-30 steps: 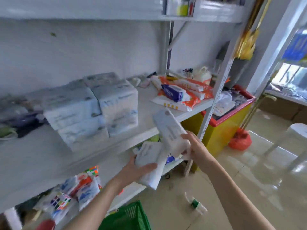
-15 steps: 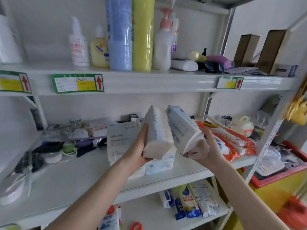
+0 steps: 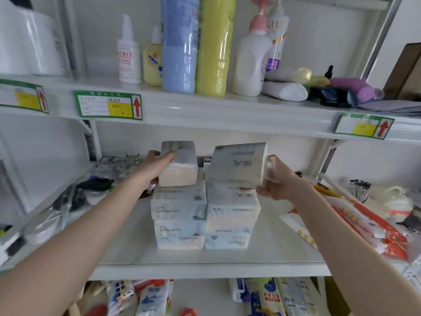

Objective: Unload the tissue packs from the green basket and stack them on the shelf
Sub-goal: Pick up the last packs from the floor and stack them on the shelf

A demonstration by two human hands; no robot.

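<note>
I am gripping one tissue pack [image 3: 177, 165] in my left hand [image 3: 151, 166] and another pack [image 3: 238, 164] in my right hand [image 3: 276, 180], both sitting atop the stacked packs [image 3: 202, 215] mid-shelf [image 3: 205, 267], near its front edge.

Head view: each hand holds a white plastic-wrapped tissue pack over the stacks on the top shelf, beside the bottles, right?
Not quite. The head view shows the left hand and right hand each holding a white plastic-wrapped tissue pack over the stacks on the middle shelf, below the bottles.
</note>
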